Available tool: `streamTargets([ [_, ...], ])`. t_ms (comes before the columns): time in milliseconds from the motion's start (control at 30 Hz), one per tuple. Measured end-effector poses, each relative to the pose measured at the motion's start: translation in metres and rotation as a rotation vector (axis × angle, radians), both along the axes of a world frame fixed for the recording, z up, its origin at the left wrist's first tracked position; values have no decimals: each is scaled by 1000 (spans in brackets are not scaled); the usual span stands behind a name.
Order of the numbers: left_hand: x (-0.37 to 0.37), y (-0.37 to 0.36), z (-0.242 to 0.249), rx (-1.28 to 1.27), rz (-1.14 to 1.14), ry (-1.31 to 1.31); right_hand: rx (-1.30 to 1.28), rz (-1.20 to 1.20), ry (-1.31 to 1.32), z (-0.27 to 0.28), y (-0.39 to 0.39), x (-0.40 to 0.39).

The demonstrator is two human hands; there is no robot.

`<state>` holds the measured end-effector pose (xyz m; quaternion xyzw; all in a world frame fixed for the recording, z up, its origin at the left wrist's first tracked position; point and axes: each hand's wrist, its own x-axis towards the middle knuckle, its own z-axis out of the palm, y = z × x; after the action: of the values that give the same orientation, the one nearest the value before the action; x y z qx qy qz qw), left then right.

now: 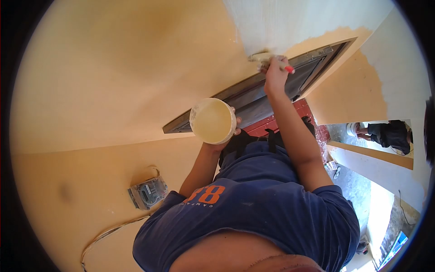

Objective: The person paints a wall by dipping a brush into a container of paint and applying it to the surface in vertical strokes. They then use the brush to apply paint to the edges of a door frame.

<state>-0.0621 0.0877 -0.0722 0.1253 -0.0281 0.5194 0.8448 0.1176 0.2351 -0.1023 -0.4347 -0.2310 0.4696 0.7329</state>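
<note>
A wide paint brush with a red handle end point(289, 70) is gripped in my right hand point(274, 72), its head close to the wall above the dark door frame. Around the brush, white paint point(272, 22) borders the orange-yellow wall point(136, 59). My left hand point(236, 121) holds a round white tub point(195, 119) of pale cream liquid point(213, 121); its fingers wrap around the tub's side and most of the hand is hidden behind it. The dark door point(253, 109) stands behind both hands.
An electricity meter point(149, 192) with a cable point(108, 232) is on the wall at lower left. Red tiles point(304, 111) show by the door. Through an opening at right, another person in dark clothes point(389, 135) is beside a white bucket point(352, 129).
</note>
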Motion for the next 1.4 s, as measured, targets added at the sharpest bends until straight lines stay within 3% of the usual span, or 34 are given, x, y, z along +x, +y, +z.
streamTargets([
  [67, -2, 0, 2, 22, 14, 16, 10, 15, 211, 22, -1, 9],
  [200, 1, 1, 1, 59, 51, 35, 218, 31, 264, 41, -28, 20],
  [400, 2, -3, -1, -1, 59, 20, 114, 165, 19, -49, -37, 15],
  [533, 1, -7, 0, 1, 103, 38, -32, 189, 9, -56, -45, 28],
  [700, 7, -8, 3, 42, 65, 45, -30, 38, 36, -4, -8, 11],
  [800, 11, -7, 7, 33, 37, 25, -40, -8, 227, 52, -1, 16],
  [900, 15, -3, 13, 49, 14, 9, 187, 24, 378, 63, -18, 24],
  [967, 16, -2, 13, 53, 20, 6, 308, 39, 255, 60, -28, 24],
  [1033, 17, -3, 12, 57, 30, 2, 282, 65, 128, 15, -26, 15],
  [1100, 16, -1, 10, 62, 36, 5, 287, 166, -189, -27, -32, 5],
  [1133, 14, 0, 9, 76, 39, 2, 302, 168, -192, -36, -41, 3],
  [1200, 10, -1, 8, 30, 15, 14, 56, 227, -80, -41, -60, -3],
  [1300, 10, -4, 13, -46, 125, 153, 92, 176, -80, -30, -51, -11],
  [1400, 11, -3, 18, -60, 116, 128, 181, 72, -140, 0, -14, -19],
])
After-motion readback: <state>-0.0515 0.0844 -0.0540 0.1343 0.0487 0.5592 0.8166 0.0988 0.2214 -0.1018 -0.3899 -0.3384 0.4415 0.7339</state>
